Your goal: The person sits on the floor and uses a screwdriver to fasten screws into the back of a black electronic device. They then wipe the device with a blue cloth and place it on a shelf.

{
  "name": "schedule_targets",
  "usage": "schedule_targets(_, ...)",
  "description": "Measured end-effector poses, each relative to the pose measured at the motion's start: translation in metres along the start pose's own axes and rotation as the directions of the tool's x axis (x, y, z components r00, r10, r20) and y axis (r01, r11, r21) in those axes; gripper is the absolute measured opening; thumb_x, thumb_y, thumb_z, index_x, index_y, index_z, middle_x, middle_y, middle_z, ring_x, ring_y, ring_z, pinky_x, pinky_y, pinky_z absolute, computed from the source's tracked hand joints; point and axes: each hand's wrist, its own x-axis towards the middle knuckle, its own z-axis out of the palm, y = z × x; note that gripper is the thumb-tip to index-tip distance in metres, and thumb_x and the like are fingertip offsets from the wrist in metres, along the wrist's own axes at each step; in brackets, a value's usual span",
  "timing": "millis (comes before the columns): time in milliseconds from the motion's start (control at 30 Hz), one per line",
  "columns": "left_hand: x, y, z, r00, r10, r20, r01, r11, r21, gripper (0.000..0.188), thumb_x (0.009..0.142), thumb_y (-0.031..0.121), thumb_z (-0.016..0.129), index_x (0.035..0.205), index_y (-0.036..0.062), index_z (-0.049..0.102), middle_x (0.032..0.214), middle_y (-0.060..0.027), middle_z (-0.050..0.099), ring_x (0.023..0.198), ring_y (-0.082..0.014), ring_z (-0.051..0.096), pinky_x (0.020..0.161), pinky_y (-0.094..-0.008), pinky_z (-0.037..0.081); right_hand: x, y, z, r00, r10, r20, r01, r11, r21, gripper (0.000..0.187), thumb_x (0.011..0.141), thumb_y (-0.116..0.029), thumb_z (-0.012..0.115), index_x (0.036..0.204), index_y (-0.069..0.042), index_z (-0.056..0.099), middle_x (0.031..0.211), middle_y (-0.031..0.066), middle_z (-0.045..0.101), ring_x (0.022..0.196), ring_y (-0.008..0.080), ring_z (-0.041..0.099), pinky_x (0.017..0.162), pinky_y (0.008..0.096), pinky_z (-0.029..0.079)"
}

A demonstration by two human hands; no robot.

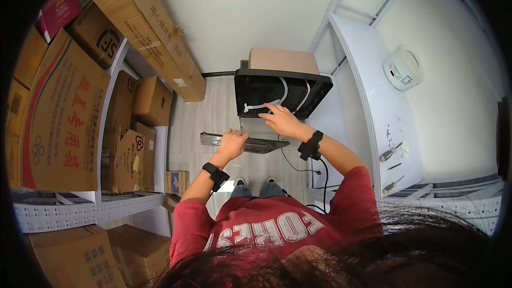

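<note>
Left hand [233, 144]: your fingers are curled over the upper edge of a flat dark panel [261, 145], left of its middle, and grasp it. The panel is in front of you, tilted, between your body and the open black housing [256, 88].

Right hand [282, 121]: your fingers are extended and partly spread at the housing's lower edge, next to a pale flexible hose [284, 88]. Whether they pinch the hose or only touch there, you cannot tell from this view.

Housing: it is open toward you, with a pinkish-beige body [282, 60] behind it. The hose curves inside and runs to a white fitting [246, 108] at the lower left.

Handling, as judged: the panel looks thin, stiff and fairly light, with a smooth face that may slip and scratch. One hand off-centre leaves its right end liable to dip; the better hold is at both short ends, by the rims. The hose appears soft and springy, easily kinked; take it close to the fitting rather than pull mid-length. The fitting looks like plastic and could crack under side load. The housing appears rigid and bulky; its outer rim offers the firmest grip, clear of the hose.
</note>
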Motion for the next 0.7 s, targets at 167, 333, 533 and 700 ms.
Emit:
schedule_targets(167,0.009,-0.008,-0.015,0.998,0.064,0.024,-0.066,0.990,0.121,0.027,0.070,0.016,0.061,0.093,0.0025,0.059,0.066,-0.0098,0.061,0.064,-0.0288,0.060,0.070,-0.0392,0.044,0.032,0.017,0.011,0.996,0.008,0.089,0.001,0.994,-0.106,0.052,0.085,-0.018,0.062,0.134,-0.008,0.046,0.132,0.0161,0.047,0.118,0.0331,0.045,0.096,0.0465,0.039)
schedule_targets(333,0.032,-0.015,-0.025,0.998,0.018,0.062,-0.026,0.991,0.130,0.065,0.076,0.025,0.066,0.133,0.0011,0.046,0.065,-0.0106,0.062,0.059,-0.0299,0.059,0.060,-0.0390,0.047,0.044,0.034,0.006,0.970,0.208,0.125,-0.195,0.975,-0.107,0.057,0.086,-0.020,0.062,0.136,-0.004,0.040,0.109,0.0173,0.059,0.103,0.0357,0.055,0.087,0.0433,0.047)
schedule_targets(533,0.067,-0.008,-0.033,0.999,0.030,0.041,-0.034,0.994,0.105,0.075,0.076,0.027,0.064,0.140,-0.0003,0.038,0.062,-0.0105,0.060,0.056,-0.0285,0.059,0.058,-0.0387,0.048,0.054,0.052,0.003,0.956,0.231,-0.181,-0.251,0.963,-0.100,0.025,0.090,-0.022,0.057,0.078,0.000,0.058,0.080,0.0181,0.063,0.074,0.0359,0.063,0.063,0.0431,0.052)
schedule_targets(700,0.090,-0.012,-0.028,1.000,-0.002,0.028,-0.001,0.993,0.121,0.085,0.072,0.029,0.065,0.144,0.0004,0.029,0.058,-0.0110,0.059,0.053,-0.0277,0.058,0.058,-0.0380,0.048,0.070,0.060,0.003,0.903,0.357,-0.238,-0.381,0.923,-0.060,0.029,0.090,-0.023,0.057,0.075,0.001,0.060,0.067,0.0198,0.062,0.063,0.0369,0.063,0.057,0.0438,0.053)
